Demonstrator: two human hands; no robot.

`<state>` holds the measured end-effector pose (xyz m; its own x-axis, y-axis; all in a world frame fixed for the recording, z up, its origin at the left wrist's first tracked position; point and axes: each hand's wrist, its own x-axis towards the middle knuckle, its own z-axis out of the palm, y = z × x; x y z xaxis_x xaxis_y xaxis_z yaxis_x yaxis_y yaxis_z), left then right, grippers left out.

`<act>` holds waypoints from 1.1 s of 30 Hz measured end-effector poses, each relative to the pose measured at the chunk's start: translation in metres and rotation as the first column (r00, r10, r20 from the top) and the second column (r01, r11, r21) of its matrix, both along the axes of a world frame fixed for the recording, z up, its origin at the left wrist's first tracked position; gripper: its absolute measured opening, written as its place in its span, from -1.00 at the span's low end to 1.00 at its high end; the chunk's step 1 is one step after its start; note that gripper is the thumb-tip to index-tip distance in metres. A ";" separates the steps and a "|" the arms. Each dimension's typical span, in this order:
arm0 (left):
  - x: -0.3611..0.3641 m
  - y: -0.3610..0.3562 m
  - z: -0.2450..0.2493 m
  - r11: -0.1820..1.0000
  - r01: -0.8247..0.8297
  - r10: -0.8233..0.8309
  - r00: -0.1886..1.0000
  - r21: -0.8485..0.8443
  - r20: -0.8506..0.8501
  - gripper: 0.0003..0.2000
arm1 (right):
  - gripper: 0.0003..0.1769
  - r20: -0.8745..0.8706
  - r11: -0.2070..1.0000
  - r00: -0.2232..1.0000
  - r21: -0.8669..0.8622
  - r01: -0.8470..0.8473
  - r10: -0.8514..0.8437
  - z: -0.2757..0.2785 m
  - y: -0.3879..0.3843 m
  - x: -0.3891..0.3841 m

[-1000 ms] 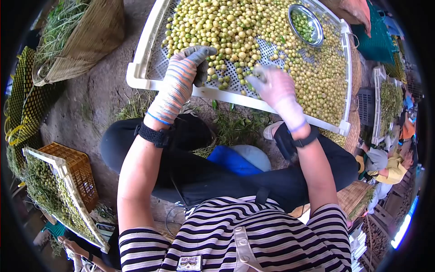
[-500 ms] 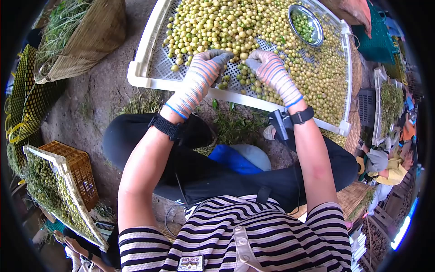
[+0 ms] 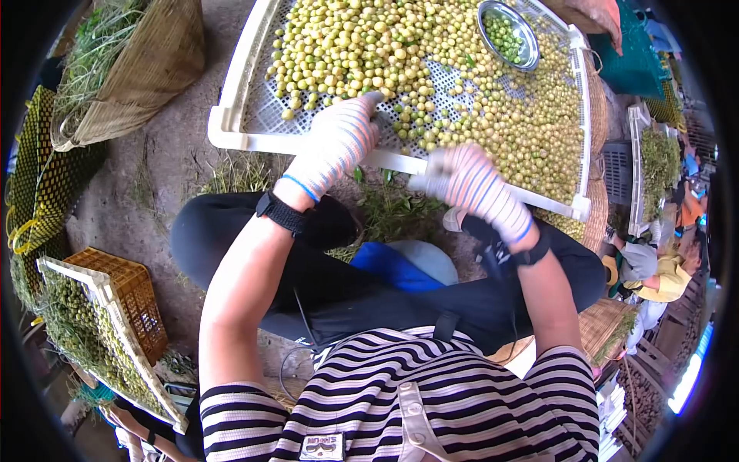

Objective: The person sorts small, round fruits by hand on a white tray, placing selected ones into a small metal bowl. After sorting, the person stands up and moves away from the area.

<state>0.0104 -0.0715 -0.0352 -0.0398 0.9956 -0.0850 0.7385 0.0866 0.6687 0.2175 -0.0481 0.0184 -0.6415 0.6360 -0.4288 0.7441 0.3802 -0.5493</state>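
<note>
A white mesh tray [image 3: 269, 143] in front of me holds a heap of small round yellow-green fruits [image 3: 358, 46]. My left hand [image 3: 340, 138], in a striped grey-palmed glove, is over the tray's near edge, its fingertips bent together at the lower side of the heap. Whatever those fingers pinch is hidden. My right hand [image 3: 466, 181], gloved alike, hangs just on my side of the near rim, above the ground and smeared by motion. Among the fruits at the back right, a metal bowl [image 3: 531, 52] contains greener fruits [image 3: 504, 38].
A woven basket of grass [image 3: 146, 73] stands at the upper left. Lower left, another fruit tray [image 3: 115, 308] leans by an orange crate [image 3: 138, 296]. Leafy stems [image 3: 392, 208] litter the ground between my legs. Other people [image 3: 666, 277] sit at the far right.
My right hand has pulled back from the fruits, over the tray's near rim towards me. My left hand has stayed nearly in place by the heap. The view has shifted slightly.
</note>
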 end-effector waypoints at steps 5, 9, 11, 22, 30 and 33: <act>-0.010 0.009 0.004 0.956 -0.248 0.293 0.759 -0.158 0.582 -0.74 | -0.81 0.228 0.896 0.941 0.315 -0.315 0.251 -0.040 -0.059 0.027; -0.010 0.002 0.016 0.910 -0.112 0.403 0.463 -0.399 0.789 -0.78 | -0.83 0.057 0.944 0.997 0.329 0.026 -0.048 -0.016 -0.017 0.017; -0.006 0.001 0.010 0.905 -0.059 0.410 0.390 -0.422 0.825 -0.77 | -0.85 -0.167 0.795 0.986 0.601 0.083 0.023 -0.028 0.008 0.008; 0.005 0.005 -0.014 0.846 0.040 0.511 0.229 -0.532 0.829 -0.72 | -0.83 -0.035 0.966 0.994 0.234 0.108 -0.102 -0.028 0.053 -0.025; 0.004 0.008 -0.008 0.815 0.087 0.573 0.026 -0.573 0.819 -0.75 | -0.79 0.091 0.849 0.995 0.521 -0.090 0.049 -0.046 0.074 -0.026; 0.000 0.007 -0.008 0.829 0.082 0.547 0.083 -0.553 0.833 -0.72 | -0.76 0.214 0.832 0.977 0.538 -0.135 0.020 -0.047 0.071 -0.036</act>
